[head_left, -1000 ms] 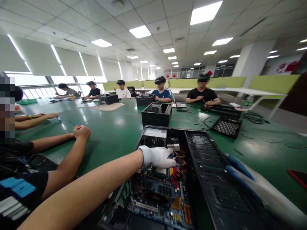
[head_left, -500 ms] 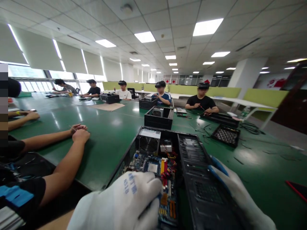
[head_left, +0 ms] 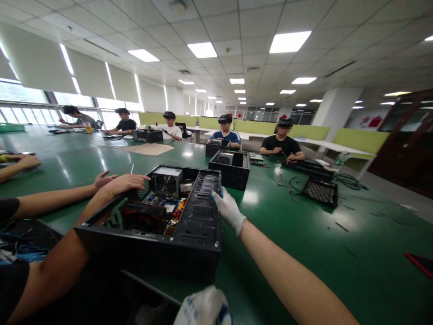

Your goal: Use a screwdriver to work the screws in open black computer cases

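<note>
A black computer case (head_left: pixel 199 228) lies open-side up on the green table, turned toward the left. Inside it sit a power supply (head_left: pixel 167 180), a motherboard (head_left: pixel 158 199) and a graphics card (head_left: pixel 144 219). My right hand (head_left: pixel 230 210), in a white glove with blue fingertips, grips the case's right upper edge; part of its fingers is hidden. My left hand (head_left: pixel 203 307), gloved too, is at the bottom of the view near the table's edge, apart from the case. Its fingers are mostly out of sight. A co-worker's bare hand (head_left: pixel 130 181) reaches over the case's left side.
Another open case (head_left: pixel 230 169) stands close behind. To the right lie a black tray-like part (head_left: pixel 320 192), a coiled cable (head_left: pixel 352 181) and loose wires. A brown sheet (head_left: pixel 149 149) lies farther left. Several people sit around the table (head_left: pixel 284 234).
The case has moved left and turned, with my right hand still at its edge. My left hand has come out of the case and down. The co-worker's hands have reached to the case.
</note>
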Action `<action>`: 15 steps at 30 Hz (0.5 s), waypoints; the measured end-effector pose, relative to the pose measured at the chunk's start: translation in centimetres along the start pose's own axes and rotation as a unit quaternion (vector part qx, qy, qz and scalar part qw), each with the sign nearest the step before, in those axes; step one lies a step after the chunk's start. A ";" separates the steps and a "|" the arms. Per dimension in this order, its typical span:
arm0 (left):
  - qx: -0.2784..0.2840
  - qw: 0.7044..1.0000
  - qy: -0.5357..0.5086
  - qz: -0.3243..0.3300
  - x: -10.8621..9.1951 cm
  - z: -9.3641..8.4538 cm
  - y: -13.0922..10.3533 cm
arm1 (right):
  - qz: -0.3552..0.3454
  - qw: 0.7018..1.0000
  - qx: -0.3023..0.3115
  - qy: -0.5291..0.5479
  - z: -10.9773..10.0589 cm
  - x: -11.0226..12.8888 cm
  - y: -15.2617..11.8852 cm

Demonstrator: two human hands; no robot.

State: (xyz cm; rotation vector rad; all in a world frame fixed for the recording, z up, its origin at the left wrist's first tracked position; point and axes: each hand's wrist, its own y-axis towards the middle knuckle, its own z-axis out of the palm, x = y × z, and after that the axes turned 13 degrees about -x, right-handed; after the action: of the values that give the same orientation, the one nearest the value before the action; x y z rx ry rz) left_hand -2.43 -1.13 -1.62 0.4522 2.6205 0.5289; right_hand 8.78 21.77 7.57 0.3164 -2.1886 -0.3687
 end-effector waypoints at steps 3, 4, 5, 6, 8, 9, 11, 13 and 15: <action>-0.027 0.999 -0.003 -0.033 1.5 2.7 1.1 | -0.025 0.999 0.030 -0.033 2.8 0.5 3.2; -0.041 0.998 -0.010 -0.050 2.1 3.4 1.4 | -0.036 0.998 0.040 -0.046 3.3 0.4 4.1; -0.058 0.996 -0.021 -0.067 2.5 4.1 1.7 | -0.046 0.996 0.047 -0.060 3.5 0.2 4.9; -0.078 0.993 -0.034 -0.084 2.9 4.5 1.9 | -0.055 0.994 0.052 -0.077 3.6 -0.2 5.6; -0.113 0.986 -0.060 -0.102 3.4 5.1 2.1 | -0.064 0.989 0.055 -0.119 3.0 -1.4 6.9; -0.127 0.984 -0.067 -0.106 3.5 5.2 2.0 | -0.066 0.986 0.054 -0.144 2.5 -2.2 7.5; -0.136 0.982 -0.067 -0.110 3.5 5.2 2.0 | -0.069 0.976 0.053 -0.200 1.2 -4.1 8.9; -0.129 0.984 -0.055 -0.108 3.4 5.4 1.9 | -0.067 0.963 0.051 -0.255 -0.3 -6.1 10.5; -0.137 0.985 -0.044 -0.091 3.4 5.9 1.9 | -0.059 0.950 0.043 -0.304 -1.5 -7.9 12.3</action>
State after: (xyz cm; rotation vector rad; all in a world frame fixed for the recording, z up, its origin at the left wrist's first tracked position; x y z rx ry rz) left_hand -2.16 3.57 -6.92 0.1423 2.4252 0.7751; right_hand 13.49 35.68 7.29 0.4240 -2.8052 -0.4843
